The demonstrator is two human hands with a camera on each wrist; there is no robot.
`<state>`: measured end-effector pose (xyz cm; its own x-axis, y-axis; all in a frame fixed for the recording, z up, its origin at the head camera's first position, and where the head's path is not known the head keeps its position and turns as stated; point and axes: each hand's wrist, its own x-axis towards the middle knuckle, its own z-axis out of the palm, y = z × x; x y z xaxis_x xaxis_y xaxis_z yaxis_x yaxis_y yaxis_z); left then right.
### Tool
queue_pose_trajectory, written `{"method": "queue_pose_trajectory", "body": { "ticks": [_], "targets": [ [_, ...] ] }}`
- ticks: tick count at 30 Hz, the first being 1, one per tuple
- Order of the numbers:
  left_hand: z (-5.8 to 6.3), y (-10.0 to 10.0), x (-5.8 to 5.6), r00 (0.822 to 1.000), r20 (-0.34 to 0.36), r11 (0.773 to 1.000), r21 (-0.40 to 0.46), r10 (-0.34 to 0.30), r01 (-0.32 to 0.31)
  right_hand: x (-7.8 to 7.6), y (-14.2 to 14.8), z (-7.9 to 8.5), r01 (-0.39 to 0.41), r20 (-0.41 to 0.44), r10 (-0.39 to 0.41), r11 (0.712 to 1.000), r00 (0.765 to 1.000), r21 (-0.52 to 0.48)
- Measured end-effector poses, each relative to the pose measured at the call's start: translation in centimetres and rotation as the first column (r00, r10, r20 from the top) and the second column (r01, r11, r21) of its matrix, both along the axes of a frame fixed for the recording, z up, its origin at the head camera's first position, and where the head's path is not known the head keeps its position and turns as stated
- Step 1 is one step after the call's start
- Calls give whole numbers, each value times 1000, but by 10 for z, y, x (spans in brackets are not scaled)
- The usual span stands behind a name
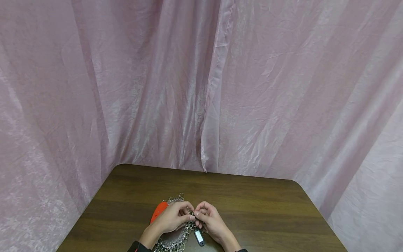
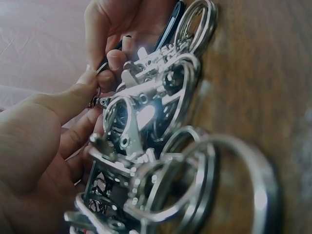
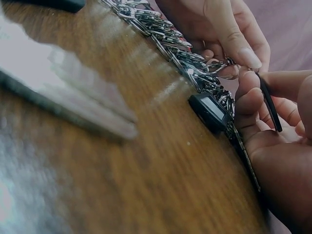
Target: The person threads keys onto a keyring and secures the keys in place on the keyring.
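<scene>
My left hand [image 1: 170, 217] pinches a small metal clasp [image 2: 101, 101] between thumb and fingers, at the edge of a bunch of clasps with split rings [image 2: 187, 87]. Facing it, my right hand [image 1: 213, 224] pinches a slim black tag [image 3: 269, 103] seen edge-on; the fingertips of both hands meet there. A second black key tag [image 1: 199, 237] with a white label hangs below the right fingers, beside the rings. Under the left hand lies a greyish clear plate [image 1: 171, 239], fringed with several clasps and rings. The left hand partly covers it.
An orange-red piece [image 1: 158, 211] with small holes lies left of the left hand. All this is near the front of a brown wooden table [image 1: 261, 203]. Pink curtains [image 1: 163, 87] hang behind it. A blurred pale object [image 3: 63, 83] crosses the right wrist view.
</scene>
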<state>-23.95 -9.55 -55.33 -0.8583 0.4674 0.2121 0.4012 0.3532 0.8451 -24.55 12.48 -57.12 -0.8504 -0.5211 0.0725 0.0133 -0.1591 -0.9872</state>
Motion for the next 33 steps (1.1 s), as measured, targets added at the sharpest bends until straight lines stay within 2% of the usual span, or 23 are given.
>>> {"method": "queue_pose_trajectory", "body": {
  "ticks": [14,22,33],
  "targets": [
    [1,1,0,998,-52,998,-52,33,-35,-1,0,2,-22,-12,22,999,1000,25],
    [-1,1,1,996,-79,997,-56,43,-47,0,0,2,-9,2,9,999,1000,38],
    [-2,2,-1,998,-48,997,-52,51,-54,-1,0,3,-6,-10,7,999,1000,39]
  ]
}}
